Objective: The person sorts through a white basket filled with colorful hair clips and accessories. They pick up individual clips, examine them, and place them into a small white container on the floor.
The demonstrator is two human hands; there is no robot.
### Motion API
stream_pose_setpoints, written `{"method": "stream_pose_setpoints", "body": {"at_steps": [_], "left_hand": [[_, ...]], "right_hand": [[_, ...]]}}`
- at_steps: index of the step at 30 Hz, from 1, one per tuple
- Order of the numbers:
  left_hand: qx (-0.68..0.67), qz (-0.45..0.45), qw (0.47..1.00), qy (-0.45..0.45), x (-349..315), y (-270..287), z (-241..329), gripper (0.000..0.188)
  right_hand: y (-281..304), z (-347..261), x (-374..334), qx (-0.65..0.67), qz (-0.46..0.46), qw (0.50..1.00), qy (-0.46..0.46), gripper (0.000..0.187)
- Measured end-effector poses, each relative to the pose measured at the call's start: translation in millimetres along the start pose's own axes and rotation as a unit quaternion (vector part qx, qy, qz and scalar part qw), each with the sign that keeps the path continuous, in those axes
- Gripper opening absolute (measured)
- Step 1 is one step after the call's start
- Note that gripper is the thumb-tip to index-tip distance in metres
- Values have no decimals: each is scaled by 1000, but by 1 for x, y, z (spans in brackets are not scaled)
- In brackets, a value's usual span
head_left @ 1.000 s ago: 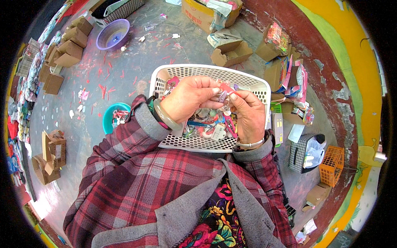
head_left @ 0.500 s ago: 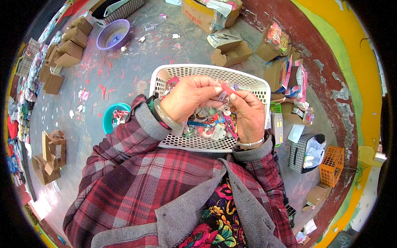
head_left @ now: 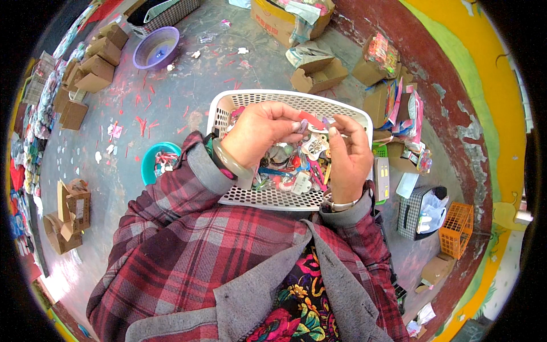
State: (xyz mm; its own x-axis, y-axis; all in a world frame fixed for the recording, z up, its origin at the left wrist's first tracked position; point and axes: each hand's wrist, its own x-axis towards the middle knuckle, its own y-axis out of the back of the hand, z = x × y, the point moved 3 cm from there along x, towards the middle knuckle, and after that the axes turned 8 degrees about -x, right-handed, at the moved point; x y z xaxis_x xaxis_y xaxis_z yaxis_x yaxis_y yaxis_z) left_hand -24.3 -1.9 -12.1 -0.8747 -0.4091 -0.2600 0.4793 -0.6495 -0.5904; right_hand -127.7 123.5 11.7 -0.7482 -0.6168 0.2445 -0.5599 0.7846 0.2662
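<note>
Above the white basket, my left hand pinches one end of a narrow red strip between thumb and fingers. A small pale purple piece shows at those fingertips; its kind is unclear. My right hand is at the strip's other end, its thumb and forefinger a little apart, with a bit of purple beside them. Under both hands the basket holds a jumble of small coloured trinkets, among them a white card and a white patterned piece.
A teal bucket with small red and white pieces stands left of the basket. Red strips and scraps lie on the floor. Farther off are a purple basin, cardboard boxes, an orange crate and a checkered bin.
My right thumb and forefinger have parted and drawn slightly right and down from the red strip. The left hand keeps its pinch, and more of the strip shows.
</note>
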Motion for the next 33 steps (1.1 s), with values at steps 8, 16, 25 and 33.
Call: {"method": "stream_pose_setpoints", "body": {"at_steps": [8, 16, 25, 33], "left_hand": [[138, 1, 986, -96, -4, -2, 1, 19], [231, 6, 953, -197, -1, 2, -6, 26], [327, 12, 930, -166, -6, -8, -3, 26], [292, 15, 938, -185, -1, -1, -13, 22]], "right_hand": [[-16, -41, 3, -271, -59, 925, 260, 22], [-29, -25, 6, -361, -25, 882, 302, 29], [-24, -16, 4, -368, -10, 881, 296, 16], [-18, -11, 7, -322, -48, 895, 304, 12]]}}
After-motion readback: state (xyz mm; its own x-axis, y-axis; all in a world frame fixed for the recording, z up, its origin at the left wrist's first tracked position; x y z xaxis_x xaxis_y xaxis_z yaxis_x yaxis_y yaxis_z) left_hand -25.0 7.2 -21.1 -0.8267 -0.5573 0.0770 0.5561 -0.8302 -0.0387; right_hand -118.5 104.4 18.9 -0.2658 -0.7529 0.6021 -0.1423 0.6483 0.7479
